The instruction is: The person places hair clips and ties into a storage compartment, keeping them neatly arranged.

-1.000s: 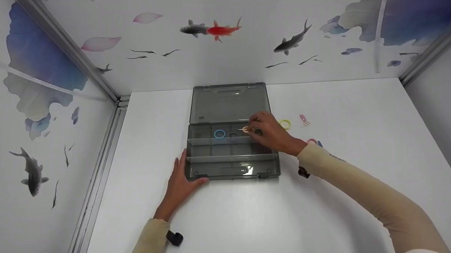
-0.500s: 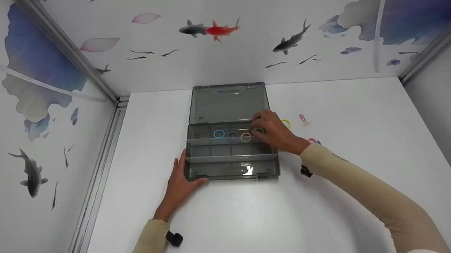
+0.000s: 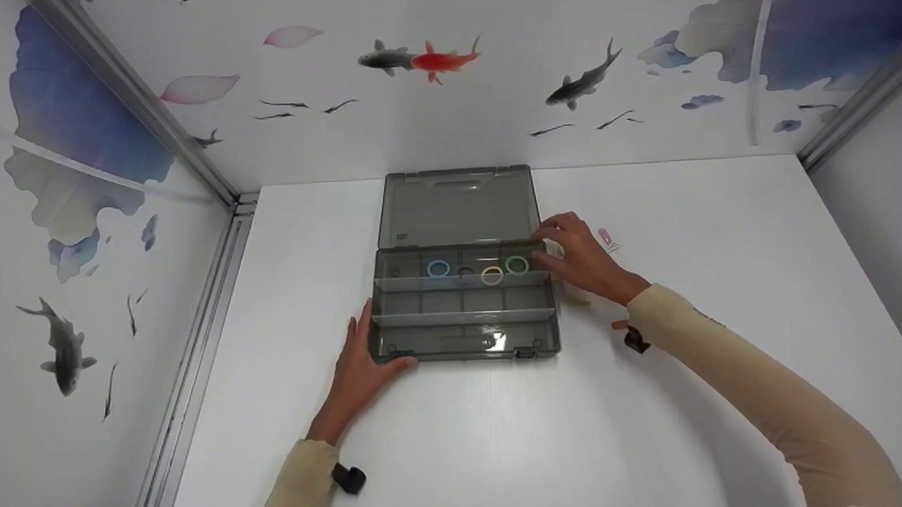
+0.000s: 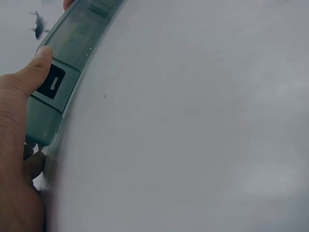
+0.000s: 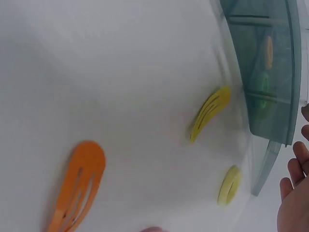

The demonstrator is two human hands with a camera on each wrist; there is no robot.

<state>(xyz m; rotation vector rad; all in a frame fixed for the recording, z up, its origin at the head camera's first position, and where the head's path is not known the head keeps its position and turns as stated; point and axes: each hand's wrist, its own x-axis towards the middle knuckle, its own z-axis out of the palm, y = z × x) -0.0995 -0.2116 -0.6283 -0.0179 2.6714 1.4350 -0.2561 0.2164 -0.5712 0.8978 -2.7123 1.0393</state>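
Note:
A grey see-through divided storage box (image 3: pixel 464 315) lies with its lid (image 3: pixel 461 208) folded back. My left hand (image 3: pixel 358 388) grips its front left corner, thumb on the front edge and fingers along the side. Across the back row sit several hair ties: a blue one (image 3: pixel 438 269), a dark one (image 3: pixel 465 272), a beige one (image 3: pixel 491 275) and a green one (image 3: pixel 517 265). My right hand (image 3: pixel 582 258) is at the box's back right edge, fingers loosely bent, nothing visible in them. Below it, a yellow hair tie (image 5: pixel 229 185) lies on the table beside the box.
Right of the box lie a yellow snap hair clip (image 5: pixel 208 113), an orange snap clip (image 5: pixel 79 186) and a pink clip (image 3: pixel 605 237) with thin pale pieces (image 3: pixel 614 248) near it. A white wall with painted fish (image 3: pixel 444 61) stands behind the white table (image 3: pixel 458 448).
The right hand has let go of the beige hair tie, then the green one, both now in the back row. It has moved right to the box's edge. The left hand stays put.

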